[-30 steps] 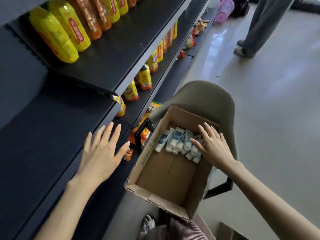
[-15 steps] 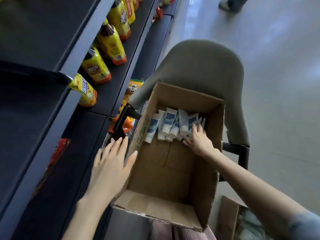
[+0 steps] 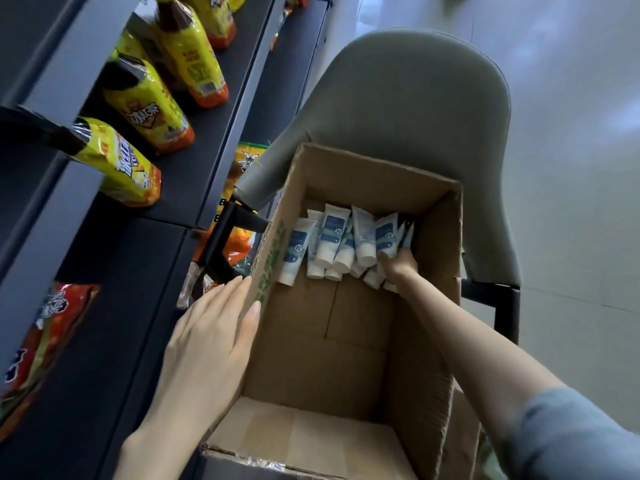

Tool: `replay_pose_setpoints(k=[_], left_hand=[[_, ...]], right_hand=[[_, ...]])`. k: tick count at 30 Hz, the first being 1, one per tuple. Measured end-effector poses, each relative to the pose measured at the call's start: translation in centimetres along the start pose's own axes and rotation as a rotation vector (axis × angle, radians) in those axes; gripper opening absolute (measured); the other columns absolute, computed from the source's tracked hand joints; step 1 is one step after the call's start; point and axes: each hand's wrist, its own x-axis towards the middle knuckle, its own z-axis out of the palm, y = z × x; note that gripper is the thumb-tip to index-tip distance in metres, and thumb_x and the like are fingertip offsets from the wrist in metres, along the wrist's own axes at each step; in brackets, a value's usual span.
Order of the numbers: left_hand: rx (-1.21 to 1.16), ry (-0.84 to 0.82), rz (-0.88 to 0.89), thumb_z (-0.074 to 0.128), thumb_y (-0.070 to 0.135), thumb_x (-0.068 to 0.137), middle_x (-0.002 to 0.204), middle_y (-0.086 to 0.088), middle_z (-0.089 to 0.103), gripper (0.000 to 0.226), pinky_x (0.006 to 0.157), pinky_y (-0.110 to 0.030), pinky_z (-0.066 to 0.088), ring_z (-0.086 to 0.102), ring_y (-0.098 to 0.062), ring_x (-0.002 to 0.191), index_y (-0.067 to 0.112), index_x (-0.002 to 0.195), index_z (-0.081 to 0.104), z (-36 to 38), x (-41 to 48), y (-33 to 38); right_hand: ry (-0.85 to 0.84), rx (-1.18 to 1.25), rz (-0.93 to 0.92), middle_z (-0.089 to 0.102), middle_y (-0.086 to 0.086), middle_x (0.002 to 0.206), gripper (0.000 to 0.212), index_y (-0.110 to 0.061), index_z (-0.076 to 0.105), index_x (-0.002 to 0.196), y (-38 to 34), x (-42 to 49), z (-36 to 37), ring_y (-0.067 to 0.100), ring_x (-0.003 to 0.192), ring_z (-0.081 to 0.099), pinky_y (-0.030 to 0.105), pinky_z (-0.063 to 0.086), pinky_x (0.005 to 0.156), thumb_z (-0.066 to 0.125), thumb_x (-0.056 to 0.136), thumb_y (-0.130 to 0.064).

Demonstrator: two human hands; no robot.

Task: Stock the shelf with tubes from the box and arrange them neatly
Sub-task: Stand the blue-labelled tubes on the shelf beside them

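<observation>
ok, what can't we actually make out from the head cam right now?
Head view, the only one:
- Whether the right hand grips anything: its fingertips are buried among the tubes.
- How many tubes: they overlap, and the hand covers some.
- Print on the tubes: too small to read.
- Near flap of the box: cut by the bottom edge.
- Seat of the chair: hidden under the box.

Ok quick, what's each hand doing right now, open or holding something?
Left hand: open, fingers straight, at the left wall of the box.
Right hand: in among the tubes; fingers hidden, cannot tell.
</observation>
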Motion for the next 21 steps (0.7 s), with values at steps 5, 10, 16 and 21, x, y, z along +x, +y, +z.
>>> replay_pose_setpoints(k=[5, 10, 16, 21], left_hand=[[-0.206, 0.035, 0.004, 0.030, 0.046, 0.093, 0.134, 0.022, 0.044, 0.051, 0.102, -0.024, 0.029, 0.029, 0.010, 0.121, 0.031, 0.140, 0.042, 0.9, -0.3, 0.3], [-0.488, -0.032, -0.014, 0.043, 0.037, 0.096, 0.134, 0.016, 0.050, 0.042, 0.105, -0.025, 0.034, 0.043, -0.001, 0.126, 0.030, 0.137, 0.047, 2.5, 1.3, 2.4], [-0.731, -0.125, -0.071, 0.052, 0.030, 0.095, 0.117, 0.017, 0.060, 0.035, 0.091, -0.006, 0.041, 0.054, 0.012, 0.103, 0.022, 0.129, 0.054, 3.5, 3.5, 5.1], [-0.956, -0.109, -0.100, 0.056, 0.024, 0.092, 0.088, 0.037, 0.066, 0.017, 0.072, -0.001, 0.043, 0.057, 0.020, 0.092, 0.041, 0.097, 0.057, 3.7, 3.7, 5.6]], right_hand=[[-0.160, 0.440, 0.151, 0.055, 0.016, 0.127, 0.049, -0.002, 0.042, 0.135, 0.4, -2.6, -0.7, 0.031, 0.112, 0.056, 0.043, 0.050, 0.093, 0.060, 0.093, -0.020], [-0.455, 0.863, 0.127, 0.060, 0.016, 0.111, 0.041, 0.003, 0.046, 0.128, 1.0, -9.6, -2.8, 0.016, 0.087, 0.066, 0.027, 0.055, 0.074, 0.058, 0.093, -0.015], [-0.733, 0.867, -0.130, 0.067, 0.008, 0.113, 0.047, -0.007, 0.055, 0.126, 0.9, -15.0, -3.2, 0.012, 0.101, 0.065, 0.020, 0.052, 0.081, 0.064, 0.082, -0.023], [-0.787, 0.757, -0.217, 0.067, 0.009, 0.117, 0.045, -0.013, 0.057, 0.125, 0.7, -16.4, -2.8, 0.016, 0.107, 0.064, 0.023, 0.052, 0.085, 0.064, 0.082, -0.023]])
